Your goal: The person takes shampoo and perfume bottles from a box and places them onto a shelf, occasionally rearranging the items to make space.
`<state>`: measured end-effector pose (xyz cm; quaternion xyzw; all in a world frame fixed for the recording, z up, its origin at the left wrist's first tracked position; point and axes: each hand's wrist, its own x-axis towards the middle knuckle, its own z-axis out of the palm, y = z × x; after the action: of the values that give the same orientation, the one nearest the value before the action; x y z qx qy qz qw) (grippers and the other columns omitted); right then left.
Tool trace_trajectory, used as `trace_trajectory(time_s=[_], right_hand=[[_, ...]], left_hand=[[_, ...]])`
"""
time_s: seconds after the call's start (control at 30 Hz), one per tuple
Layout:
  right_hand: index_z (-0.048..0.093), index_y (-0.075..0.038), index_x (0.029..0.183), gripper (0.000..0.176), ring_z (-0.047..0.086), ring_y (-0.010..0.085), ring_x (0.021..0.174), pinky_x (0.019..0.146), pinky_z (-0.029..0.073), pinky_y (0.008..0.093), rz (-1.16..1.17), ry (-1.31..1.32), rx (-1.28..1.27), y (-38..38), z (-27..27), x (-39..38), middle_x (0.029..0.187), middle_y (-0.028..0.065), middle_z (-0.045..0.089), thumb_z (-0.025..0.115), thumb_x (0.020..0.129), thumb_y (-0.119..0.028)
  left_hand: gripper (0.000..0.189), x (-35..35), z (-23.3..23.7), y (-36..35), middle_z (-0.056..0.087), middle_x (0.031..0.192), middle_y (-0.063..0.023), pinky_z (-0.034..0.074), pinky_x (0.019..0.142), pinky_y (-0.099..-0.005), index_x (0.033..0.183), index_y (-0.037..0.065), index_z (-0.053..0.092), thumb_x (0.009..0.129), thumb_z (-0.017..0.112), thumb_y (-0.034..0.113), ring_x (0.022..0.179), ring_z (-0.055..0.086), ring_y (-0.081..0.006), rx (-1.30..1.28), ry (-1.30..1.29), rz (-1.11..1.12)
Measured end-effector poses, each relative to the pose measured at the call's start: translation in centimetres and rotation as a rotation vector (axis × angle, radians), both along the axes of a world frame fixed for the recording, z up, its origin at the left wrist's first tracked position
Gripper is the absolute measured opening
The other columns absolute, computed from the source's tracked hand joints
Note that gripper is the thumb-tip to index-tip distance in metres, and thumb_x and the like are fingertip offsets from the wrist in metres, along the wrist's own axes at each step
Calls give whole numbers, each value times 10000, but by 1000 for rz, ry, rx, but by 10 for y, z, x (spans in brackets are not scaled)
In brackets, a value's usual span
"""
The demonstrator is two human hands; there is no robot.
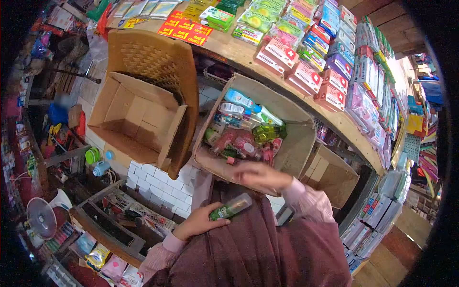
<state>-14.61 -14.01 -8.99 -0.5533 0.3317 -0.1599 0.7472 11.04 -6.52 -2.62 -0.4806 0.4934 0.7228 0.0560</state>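
My left hand (203,221) is wrapped round a small green bottle (232,206) with a clear cap, held low over my lap. My right hand (262,176) hangs at the near rim of a cardboard box (210,162), slightly blurred, its fingers loosely stretched with nothing seen in them. Inside that box lie several bottles: pink ones (245,143), a yellow-green one (268,134), and blue-and-white ones (239,98) at the far end. A red cap (231,160) shows close to my right fingertips.
An open cardboard box (138,112) rests on a woven chair (153,57) to the left. Boxed and packaged soaps, among them pink cartons (306,76), line the wooden counter (229,48) ahead. A fan (40,217) stands at lower left, and another carton (330,177) sits at right.
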Motion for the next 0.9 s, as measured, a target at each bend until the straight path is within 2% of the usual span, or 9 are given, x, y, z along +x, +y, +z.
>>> trace_trajectory(time_s=[0.1, 0.27, 0.47, 0.6, 0.7, 0.73, 0.8, 0.87, 0.9], right_hand=[[458, -68, 1276, 512, 560, 198, 983, 812, 464, 359, -704, -80, 634, -32, -63, 21, 1186, 67, 546, 532, 906, -414], [455, -183, 1166, 391, 551, 173, 862, 662, 503, 366, -1247, 130, 619, -45, -198, 43, 1062, 20, 529, 649, 835, -254], [453, -152, 1126, 398, 580, 196, 823, 543, 499, 340, -1408, 77, 628, -50, -308, 46, 974, 12, 584, 672, 797, -196], [458, -156, 1121, 509, 567, 213, 904, 602, 502, 343, -1587, 149, 671, -55, -245, 66, 1093, 21, 549, 762, 713, -165], [569, -126, 1041, 316, 580, 208, 864, 621, 506, 358, -1549, 227, 566, -47, -235, 66, 1082, 31, 591, 718, 769, -191], [446, -131, 1147, 547, 537, 217, 965, 703, 493, 387, -1558, 169, 597, -46, -254, 60, 1112, 48, 530, 776, 712, -157], [443, -97, 1135, 546, 540, 211, 947, 741, 483, 386, -1544, 257, 280, -40, -295, 47, 1078, 72, 538, 779, 708, -149], [436, -44, 1098, 501, 549, 188, 907, 764, 473, 336, -1432, 489, 34, -40, -240, 44, 1011, 109, 552, 763, 724, -105], [428, -43, 1113, 485, 561, 202, 886, 729, 493, 340, -1436, 324, 22, -38, -238, 33, 1018, 112, 557, 740, 745, -94]], left_hand=[[551, 12, -4, 20, 597, 1073, -77, 418, 865, -268, 1228, 16, 506, 800, 709, 299, 987, 545, -154, 74, 77, 311], [545, 39, 6, 44, 572, 1088, -19, 406, 870, -235, 1263, -3, 470, 811, 706, 188, 981, 510, -96, 84, 53, 641], [557, 60, 28, 80, 567, 1074, 1, 403, 851, -226, 1291, 3, 446, 821, 686, 179, 936, 499, -76, 20, -104, 915], [489, 61, 32, 107, 584, 985, -11, 423, 807, -239, 1240, 4, 478, 849, 658, 236, 881, 524, -84, 32, -71, 1100], [440, 66, 17, 127, 588, 909, -28, 433, 762, -248, 1191, 6, 500, 879, 615, 294, 833, 540, -99, 26, 54, 1226], [426, 68, 14, 130, 586, 888, -34, 435, 746, -252, 1174, 6, 506, 891, 596, 311, 817, 545, -106, 13, 86, 1251], [395, 66, 16, 124, 578, 840, -50, 446, 718, -270, 1144, 6, 501, 925, 530, 333, 775, 556, -137, -46, 192, 1280], [443, 70, 6, 126, 575, 818, -63, 461, 690, -275, 1149, 4, 491, 931, 490, 389, 750, 563, -149, -64, 264, 1296], [469, 71, 3, 125, 574, 807, -70, 469, 677, -278, 1151, 3, 485, 933, 469, 417, 737, 567, -155, -76, 303, 1305]])
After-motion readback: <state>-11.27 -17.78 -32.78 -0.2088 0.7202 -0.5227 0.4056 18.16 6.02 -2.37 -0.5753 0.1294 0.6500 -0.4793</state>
